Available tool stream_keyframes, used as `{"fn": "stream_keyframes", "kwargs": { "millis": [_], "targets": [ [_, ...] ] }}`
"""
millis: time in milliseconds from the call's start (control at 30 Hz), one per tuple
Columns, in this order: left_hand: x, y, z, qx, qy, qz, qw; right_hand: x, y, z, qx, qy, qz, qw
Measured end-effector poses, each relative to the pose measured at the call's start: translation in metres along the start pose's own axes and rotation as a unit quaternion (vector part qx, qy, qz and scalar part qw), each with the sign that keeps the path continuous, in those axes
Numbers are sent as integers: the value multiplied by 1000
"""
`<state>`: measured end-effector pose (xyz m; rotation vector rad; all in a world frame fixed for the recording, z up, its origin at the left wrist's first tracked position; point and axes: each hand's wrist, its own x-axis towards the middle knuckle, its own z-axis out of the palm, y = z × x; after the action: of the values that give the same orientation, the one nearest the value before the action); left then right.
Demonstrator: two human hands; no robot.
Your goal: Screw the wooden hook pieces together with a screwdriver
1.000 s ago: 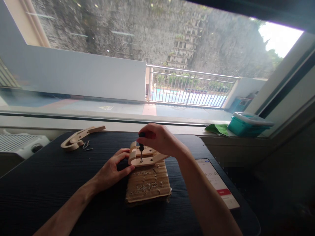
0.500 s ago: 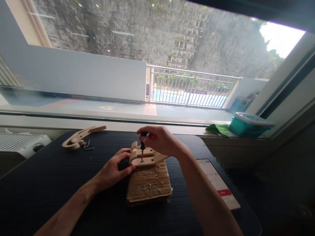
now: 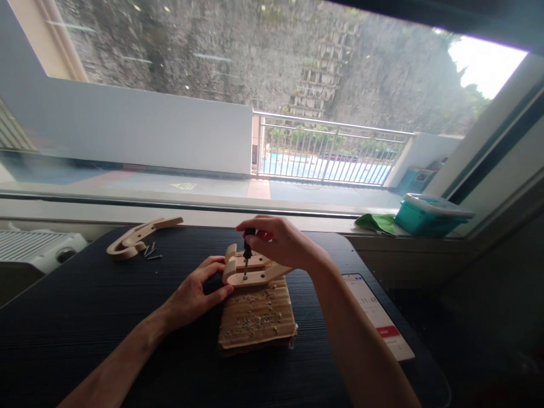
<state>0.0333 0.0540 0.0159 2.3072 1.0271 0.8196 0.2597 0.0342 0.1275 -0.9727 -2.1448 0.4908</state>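
Note:
A pale wooden hook-shaped piece (image 3: 260,273) lies on the far end of a worn cardboard pad (image 3: 256,320) on the black table (image 3: 85,317). My right hand (image 3: 278,241) is closed round the dark handle of a small screwdriver (image 3: 246,249), held upright with its tip in the wood. My left hand (image 3: 198,294) pinches the left end of the wooden piece between thumb and fingers, holding it steady.
A second wooden hook (image 3: 136,238) and a few loose screws (image 3: 151,252) lie at the table's far left. A phone (image 3: 376,314) with a timer sits under my right forearm. A teal lidded box (image 3: 427,215) and green cloth (image 3: 376,222) rest on the window sill. A white appliance (image 3: 36,249) stands at left.
My right hand has turned slightly on the screwdriver handle. The wooden piece and my left hand have stayed in place.

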Motion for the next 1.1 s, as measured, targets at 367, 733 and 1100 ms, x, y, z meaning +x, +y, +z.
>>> {"fn": "stream_keyframes", "kwargs": {
  "millis": [367, 733, 1100],
  "targets": [
    [0, 0, 0, 2, 1, -6, 1000, 3, 0, 3, -13, 46, 18, 999],
    [-1, -3, 0, 4, 7, 10, 1000, 2, 3, 1, 6, 35, -14, 999],
    [0, 1, 0, -2, 0, -4, 1000, 3, -1, 3, -3, 42, 23, 999]
  ]
}}
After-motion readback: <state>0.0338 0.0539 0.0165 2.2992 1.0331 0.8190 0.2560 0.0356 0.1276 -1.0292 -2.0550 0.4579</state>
